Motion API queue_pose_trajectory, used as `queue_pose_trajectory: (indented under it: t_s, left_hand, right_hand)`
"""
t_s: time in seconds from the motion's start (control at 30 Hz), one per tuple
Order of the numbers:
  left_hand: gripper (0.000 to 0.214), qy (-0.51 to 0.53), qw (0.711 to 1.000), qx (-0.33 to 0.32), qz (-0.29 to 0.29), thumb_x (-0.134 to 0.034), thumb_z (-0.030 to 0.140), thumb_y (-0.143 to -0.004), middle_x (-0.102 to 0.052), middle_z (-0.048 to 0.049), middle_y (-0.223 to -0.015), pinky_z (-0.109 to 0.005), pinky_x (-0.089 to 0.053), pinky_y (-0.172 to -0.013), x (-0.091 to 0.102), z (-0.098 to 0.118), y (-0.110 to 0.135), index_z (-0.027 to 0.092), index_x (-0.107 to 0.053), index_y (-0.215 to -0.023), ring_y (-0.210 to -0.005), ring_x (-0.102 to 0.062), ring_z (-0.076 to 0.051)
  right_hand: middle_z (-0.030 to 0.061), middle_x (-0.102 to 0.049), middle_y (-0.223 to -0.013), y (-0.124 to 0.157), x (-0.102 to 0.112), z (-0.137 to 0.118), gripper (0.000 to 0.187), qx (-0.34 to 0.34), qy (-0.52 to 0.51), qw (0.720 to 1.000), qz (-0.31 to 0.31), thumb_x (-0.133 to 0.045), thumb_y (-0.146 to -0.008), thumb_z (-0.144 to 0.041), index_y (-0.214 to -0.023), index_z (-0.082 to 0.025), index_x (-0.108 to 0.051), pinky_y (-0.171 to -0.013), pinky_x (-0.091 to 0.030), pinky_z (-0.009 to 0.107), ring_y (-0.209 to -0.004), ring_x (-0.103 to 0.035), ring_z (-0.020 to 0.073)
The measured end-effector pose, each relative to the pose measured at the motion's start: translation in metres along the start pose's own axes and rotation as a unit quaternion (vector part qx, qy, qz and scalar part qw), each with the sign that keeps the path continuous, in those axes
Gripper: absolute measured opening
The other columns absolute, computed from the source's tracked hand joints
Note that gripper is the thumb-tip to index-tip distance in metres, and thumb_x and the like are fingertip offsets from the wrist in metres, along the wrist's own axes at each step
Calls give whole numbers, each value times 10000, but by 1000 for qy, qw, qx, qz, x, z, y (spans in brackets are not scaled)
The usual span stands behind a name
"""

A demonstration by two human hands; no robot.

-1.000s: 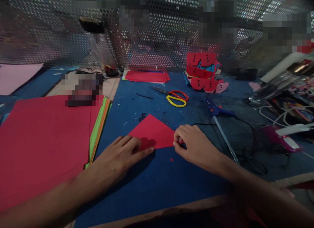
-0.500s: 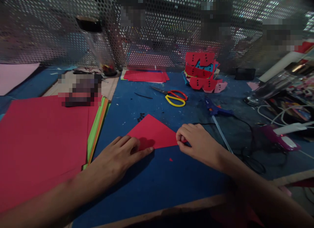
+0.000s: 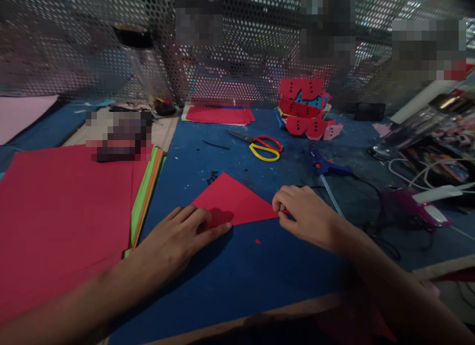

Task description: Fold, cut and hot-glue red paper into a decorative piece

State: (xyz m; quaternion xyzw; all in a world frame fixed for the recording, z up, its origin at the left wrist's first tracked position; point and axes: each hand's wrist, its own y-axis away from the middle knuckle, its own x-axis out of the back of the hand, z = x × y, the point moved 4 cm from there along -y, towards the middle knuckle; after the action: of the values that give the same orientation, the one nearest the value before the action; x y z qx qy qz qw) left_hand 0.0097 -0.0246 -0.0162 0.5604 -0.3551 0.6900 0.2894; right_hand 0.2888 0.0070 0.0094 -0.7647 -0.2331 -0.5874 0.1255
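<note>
A sheet of red paper (image 3: 237,199) lies folded into a triangle on the blue table, its peak pointing away from me. My left hand (image 3: 185,232) rests on the left part with curled fingers, its thumb along the near folded edge. At the right corner, my right hand (image 3: 306,214) is closed, fingers bent and thumb beneath them, with the paper's tip passing under or between them. Close to the near edge lies a tiny red paper scrap (image 3: 257,241). Several small black dots (image 3: 213,177) sit just beyond the triangle's left slope.
Beyond the triangle lie scissors (image 3: 261,145) with red and yellow handles. A blue glue gun (image 3: 328,167) with its cord is at the right. Large red sheets (image 3: 70,211) cover the left. Red cut-paper pieces (image 3: 302,110) stand by the perforated metal screen (image 3: 237,48).
My right hand has slid a little to the right along the near edge, showing more of the paper's right corner. My left hand stays in place on the paper.
</note>
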Motion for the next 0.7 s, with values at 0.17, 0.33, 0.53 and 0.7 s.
queue_pose_trajectory:
  t_s: [0.17,0.33,0.53,0.7]
  left_hand:
    - [611,8,1000,3,-1,-394,59,-1013,-572,-70,-1043,-369,-461,-823,-2,-1,0,358,-431,-1544,-890,-534,-216]
    - [628,14,1000,3,0,-388,42,-1000,-576,-72,-1057,-366,-454,-821,-4,-2,1,360,-438,-1539,-901,-541,-219]
    - [609,18,1000,-3,23,-379,21,-982,-565,-60,-1016,-344,-437,-810,-3,-2,-1,335,-500,-1490,-879,-528,-210]
    - [621,10,999,0,31,-398,-6,-955,-558,-55,-996,-329,-423,-783,-2,0,-4,339,-533,-1453,-842,-517,-204]
  right_hand:
    - [18,-640,-922,2,-1,2,172,8,8,1000,11,-522,-817,-73,-893,-220,-570,-775,-308,350,-853,-557,196]
    - [13,-626,-907,2,-1,5,192,6,29,999,15,-503,-814,-56,-879,-224,-569,-761,-301,349,-849,-547,199]
    - [17,-625,-901,3,1,8,200,-9,47,999,14,-498,-821,-38,-852,-218,-581,-757,-301,347,-852,-549,198]
    - [24,-640,-952,2,8,6,244,-15,31,999,32,-481,-828,4,-874,-208,-592,-775,-319,343,-887,-558,196]
